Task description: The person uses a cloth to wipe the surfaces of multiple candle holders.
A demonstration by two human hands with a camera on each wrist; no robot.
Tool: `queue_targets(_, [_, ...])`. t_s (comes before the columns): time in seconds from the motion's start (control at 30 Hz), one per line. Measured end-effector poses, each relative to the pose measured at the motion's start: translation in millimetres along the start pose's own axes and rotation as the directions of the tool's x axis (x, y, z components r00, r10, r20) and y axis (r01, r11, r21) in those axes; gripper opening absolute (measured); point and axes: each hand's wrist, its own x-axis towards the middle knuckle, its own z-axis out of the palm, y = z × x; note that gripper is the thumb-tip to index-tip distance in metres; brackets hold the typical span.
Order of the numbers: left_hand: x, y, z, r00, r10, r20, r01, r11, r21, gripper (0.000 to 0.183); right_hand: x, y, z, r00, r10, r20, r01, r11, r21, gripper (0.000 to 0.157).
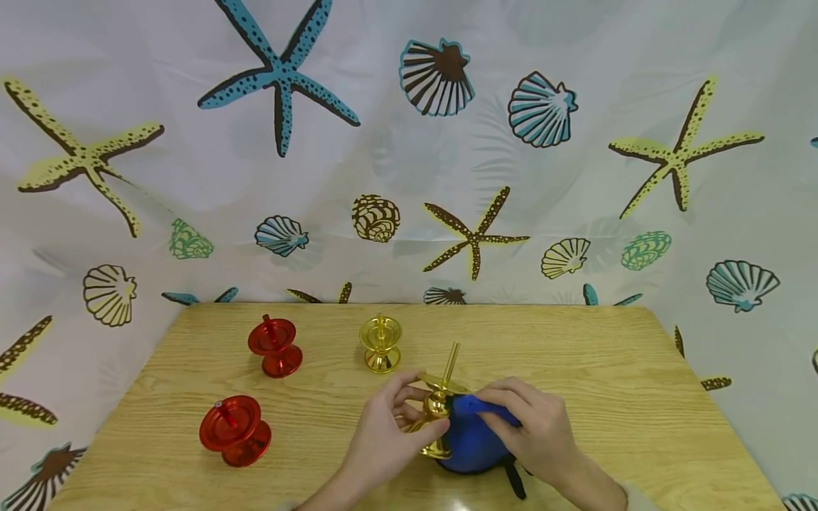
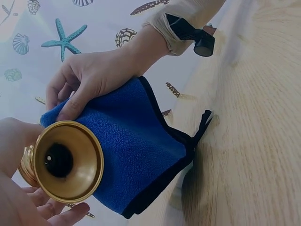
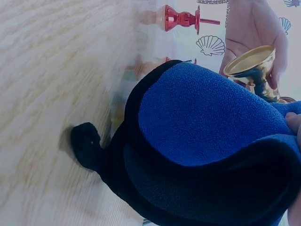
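Note:
My left hand (image 1: 393, 434) grips a shiny gold candle holder (image 1: 437, 406) by its stem and base, thumb in front and fingers behind. The holder leans slightly, its thin spike pointing up. In the left wrist view, the hollow underside of its round base (image 2: 85, 165) faces the camera. My right hand (image 1: 540, 433) pinches a blue cloth (image 1: 474, 441) with black edging between thumb and fingers, right at the holder's dish. The cloth hangs down in folds beside the holder; in the right wrist view a black loop (image 3: 85, 146) sticks out from its edge, close over the table.
Another gold candle holder (image 1: 380, 344) stands upright behind my left hand. On the left are two red candle holders, one farther back (image 1: 276, 346) and one nearer (image 1: 238, 431). The wooden table (image 1: 626, 369) ends at a curtain (image 1: 383, 156) printed with starfish and shells.

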Motion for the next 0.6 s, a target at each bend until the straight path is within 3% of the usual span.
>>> queue_targets(0.17, [0.6, 1.6, -0.5, 0.999, -0.004, -0.035, 0.005, 1.000, 0.016, 0.066, 1.9, -2.6, 0.4, 1.000, -0.002, -0.009, 0.002, 1.000, 0.010, 0.026])
queue_targets(0.37, [-0.2, 4.6, -0.1, 0.996, 0.044, -0.072, -0.034, 0.989, 0.142, 0.067, 7.0, -7.6, 2.0, 1.000, -0.001, -0.003, 0.001, 1.000, 0.009, 0.027])
queue_targets(0.5, [-1.0, 7.0, 1.5, 0.990, 0.102, -0.096, -0.074, 0.963, 0.259, 0.067, 11.3, -12.6, 2.9, 0.999, 0.045, 0.025, -0.045, 0.999, 0.001, 0.029])
queue_targets(0.6, [-1.4, 9.4, 3.7, 0.983, 0.144, -0.109, -0.098, 0.932, 0.348, 0.066, 15.9, -17.9, 3.4, 0.995, 0.085, 0.052, -0.084, 0.996, -0.032, 0.015])
